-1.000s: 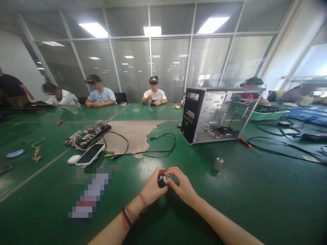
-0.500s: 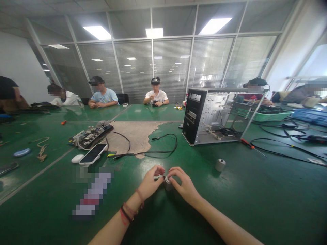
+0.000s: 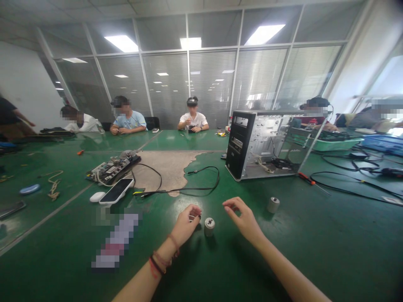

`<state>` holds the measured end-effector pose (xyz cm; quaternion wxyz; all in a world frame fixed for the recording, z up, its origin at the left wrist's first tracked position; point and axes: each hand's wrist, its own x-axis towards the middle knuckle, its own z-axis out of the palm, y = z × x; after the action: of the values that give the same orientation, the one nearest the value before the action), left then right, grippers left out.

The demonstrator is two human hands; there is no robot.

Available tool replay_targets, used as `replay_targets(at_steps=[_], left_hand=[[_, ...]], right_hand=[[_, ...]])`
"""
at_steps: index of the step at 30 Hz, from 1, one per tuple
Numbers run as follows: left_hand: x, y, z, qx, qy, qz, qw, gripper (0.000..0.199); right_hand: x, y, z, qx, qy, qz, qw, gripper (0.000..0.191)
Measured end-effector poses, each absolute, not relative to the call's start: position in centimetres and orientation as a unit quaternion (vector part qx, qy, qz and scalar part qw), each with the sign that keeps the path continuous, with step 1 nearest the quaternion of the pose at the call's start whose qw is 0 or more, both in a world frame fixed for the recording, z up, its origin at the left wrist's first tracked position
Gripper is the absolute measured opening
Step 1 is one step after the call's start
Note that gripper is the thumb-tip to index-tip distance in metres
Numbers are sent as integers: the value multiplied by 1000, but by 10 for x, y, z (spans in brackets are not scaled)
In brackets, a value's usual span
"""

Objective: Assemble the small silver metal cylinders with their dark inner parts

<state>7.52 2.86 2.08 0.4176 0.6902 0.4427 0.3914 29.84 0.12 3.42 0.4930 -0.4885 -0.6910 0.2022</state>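
Note:
A small silver metal cylinder [image 3: 209, 227] stands upright on the green table in front of me, with dark openings in its top face. Just left of it, my left hand [image 3: 187, 221] is closed, thumb against fingers, around a small dark piece that I cannot make out. To the cylinder's right and a little above the table is my right hand [image 3: 241, 214], its thumb and fingers apart and nothing visible between them. A second silver cylinder [image 3: 273, 205] stands farther right, touched by neither hand.
An open computer case [image 3: 239, 147] stands beyond my right hand, a screwdriver [image 3: 307, 178] beside it. A black cable [image 3: 201, 189] lies ahead. Leftward are a phone [image 3: 116, 191], a white earbud case [image 3: 97, 196] and a circuit assembly [image 3: 115, 168]. Several people sit around the table.
My right hand has let go of the near cylinder and moved away to the right. My left hand has stayed almost in place; the cylinder's top is now uncovered.

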Motion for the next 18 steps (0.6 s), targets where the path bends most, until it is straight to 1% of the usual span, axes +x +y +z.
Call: replay_targets(at_steps=[5, 12, 15, 18], left_hand=[[74, 28, 21, 685, 444, 393, 423, 17], [75, 28, 19, 684, 436, 394, 432, 17], [76, 28, 17, 686, 437, 393, 429, 17], [77, 27, 17, 682, 444, 394, 427, 17]], right_hand=[[356, 5, 30, -546, -679, 260, 416, 25], [412, -21, 0, -657, -663, 219, 284, 26], [420, -25, -7, -680, -654, 213, 255, 27], [424, -24, -10, -686, -647, 221, 249, 28]])
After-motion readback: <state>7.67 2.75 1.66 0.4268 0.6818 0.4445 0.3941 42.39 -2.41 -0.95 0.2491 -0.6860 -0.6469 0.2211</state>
